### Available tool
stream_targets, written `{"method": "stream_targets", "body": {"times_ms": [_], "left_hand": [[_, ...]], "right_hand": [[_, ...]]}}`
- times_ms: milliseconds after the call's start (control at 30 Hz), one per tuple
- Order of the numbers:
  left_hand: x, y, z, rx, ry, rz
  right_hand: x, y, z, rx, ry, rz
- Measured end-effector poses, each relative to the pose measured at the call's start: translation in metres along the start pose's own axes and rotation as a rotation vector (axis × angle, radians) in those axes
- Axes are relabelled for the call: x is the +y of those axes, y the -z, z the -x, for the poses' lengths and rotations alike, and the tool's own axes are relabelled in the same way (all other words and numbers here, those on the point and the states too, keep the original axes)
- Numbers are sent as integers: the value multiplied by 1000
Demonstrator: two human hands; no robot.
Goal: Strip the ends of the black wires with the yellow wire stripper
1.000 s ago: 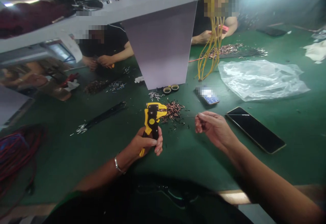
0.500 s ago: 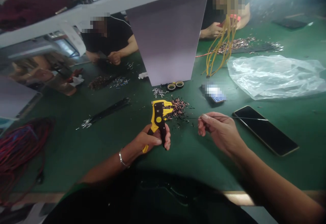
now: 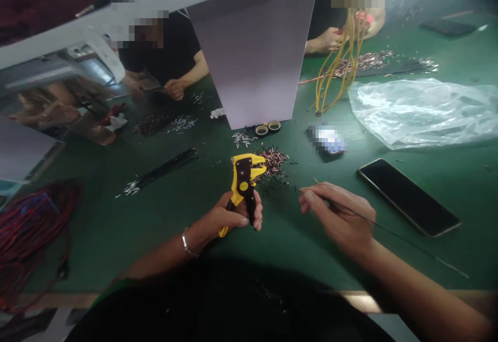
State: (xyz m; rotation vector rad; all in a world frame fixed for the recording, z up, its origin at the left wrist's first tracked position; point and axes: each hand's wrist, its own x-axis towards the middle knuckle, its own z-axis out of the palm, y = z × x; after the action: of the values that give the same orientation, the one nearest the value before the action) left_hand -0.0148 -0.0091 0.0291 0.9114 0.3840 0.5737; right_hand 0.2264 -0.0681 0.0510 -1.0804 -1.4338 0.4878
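My left hand (image 3: 235,215) grips a yellow and black automatic wire stripper (image 3: 244,186) upright, with its jaws pointing up and away from me. My right hand (image 3: 338,212) pinches a thin black wire (image 3: 404,239) between thumb and fingers, a little to the right of the stripper and apart from it. That wire trails down toward the lower right and ends in a pale bare tip. A small pile of cut wire pieces with copper ends (image 3: 273,161) lies just beyond the stripper's jaws.
A black smartphone (image 3: 408,196) lies to my right on the green mat (image 3: 97,243). Beyond are a pixelated keypad phone (image 3: 328,140), a plastic bag (image 3: 422,113), and a grey pillar (image 3: 249,46). Black wires (image 3: 159,169), red cables (image 3: 31,217) and two co-workers (image 3: 163,56) (image 3: 334,36) surround me.
The black wire has swung from lying level toward the smartphone to trailing down to the lower right. My right hand has turned and dropped slightly. The stripper stays in about the same place.
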Motion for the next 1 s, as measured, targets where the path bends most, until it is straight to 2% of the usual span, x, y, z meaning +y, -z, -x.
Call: {"method": "stream_targets", "body": {"times_ms": [100, 233, 467, 733, 1000], "left_hand": [[-2, 1, 1, 10, 6, -25], [-3, 2, 3, -4, -5, -31], [-3, 0, 3, 1, 28, -38], [-1, -3, 6, 38, 53, -117], [2, -8, 6, 35, 29, -194]], "right_hand": [[-2, -2, 0, -13, 145, 64], [-7, -5, 1, -20, 245, 139], [-9, -6, 4, -44, 340, 221], [-8, -9, 3, -134, 462, 220], [-9, -9, 6, -166, 506, 246]]}}
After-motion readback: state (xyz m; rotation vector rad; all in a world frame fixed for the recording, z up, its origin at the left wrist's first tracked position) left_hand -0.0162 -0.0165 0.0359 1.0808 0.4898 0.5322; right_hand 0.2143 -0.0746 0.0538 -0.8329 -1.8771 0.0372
